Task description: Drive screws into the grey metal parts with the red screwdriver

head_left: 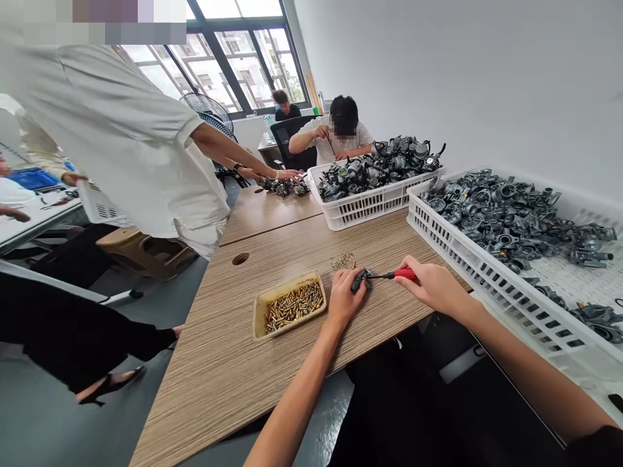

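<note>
My left hand (344,295) is closed around a small dark grey metal part (361,280), a carburetor body by its look, and holds it down on the wooden table (219,357). In my right hand (431,285) is a screwdriver with a red handle (405,274). Its dark shaft lies almost level and its tip meets the metal part; the exact contact point is hidden. Left of my left hand stands a cream tray (257,319) full of small brass-coloured pieces (294,308). A little pile of similar brass pieces (343,261) lies just beyond my left hand.
A white crate (491,275) of grey metal bodies stands at my right. Behind it, another white crate (374,211) is heaped with carburetors. A person in white (121,130) reaches over the table toward several parts (285,187). Another person (324,139) works at the far end.
</note>
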The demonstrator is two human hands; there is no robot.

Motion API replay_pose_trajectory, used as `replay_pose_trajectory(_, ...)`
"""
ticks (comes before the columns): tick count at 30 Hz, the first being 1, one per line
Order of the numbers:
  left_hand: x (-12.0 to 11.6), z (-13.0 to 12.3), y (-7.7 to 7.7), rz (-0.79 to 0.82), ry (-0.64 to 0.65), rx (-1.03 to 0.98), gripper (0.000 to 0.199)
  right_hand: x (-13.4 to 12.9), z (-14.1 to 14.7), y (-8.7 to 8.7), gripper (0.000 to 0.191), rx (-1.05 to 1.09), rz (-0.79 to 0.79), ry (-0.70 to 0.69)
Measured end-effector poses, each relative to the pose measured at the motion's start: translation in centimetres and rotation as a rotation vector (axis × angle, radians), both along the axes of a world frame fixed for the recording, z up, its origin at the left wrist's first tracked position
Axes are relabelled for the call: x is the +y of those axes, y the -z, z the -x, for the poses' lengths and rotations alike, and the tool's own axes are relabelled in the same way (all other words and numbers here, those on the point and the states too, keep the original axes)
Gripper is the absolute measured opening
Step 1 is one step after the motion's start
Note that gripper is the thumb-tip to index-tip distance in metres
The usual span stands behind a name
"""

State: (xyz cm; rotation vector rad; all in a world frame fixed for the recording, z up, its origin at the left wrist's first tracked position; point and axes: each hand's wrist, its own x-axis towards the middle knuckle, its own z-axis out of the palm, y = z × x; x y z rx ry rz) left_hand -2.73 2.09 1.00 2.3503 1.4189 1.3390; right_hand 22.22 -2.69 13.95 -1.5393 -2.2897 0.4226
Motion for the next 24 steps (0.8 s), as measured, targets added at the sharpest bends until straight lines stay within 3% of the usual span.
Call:
replay_pose_trajectory(7,0.15,0.12,-0.15,0.014,0.012,-0.024,0.023,-0.87,0.25,-0.58,0.012,0.109,-0.002,-0.205)
replay_pose_trajectory(11,0.18,0.16,-0.28,0.018,0.01,-0.037,0.023,-0.87,0.63,-0.52,0.005,0.06,-0.018,-0.107)
replay_pose_trajectory(16,0.27,0.25,-0.38,0.011,0.005,-0.049,0.023,-0.53,1.0,-0.24,0.02,-0.09,0.017,0.054)
replay_pose_trajectory(19,0.34,0.32,-0.4,0.002,0.008,-0.045,0.023,-0.55,1.01,-0.32,0.02,-0.077,0.016,0.043)
replay_pose_trajectory(24,0.3,0.31,-0.38,0.017,0.006,-0.036,0.024,-1.05,0.88,-0.79,0.017,0.049,0.038,-0.101)
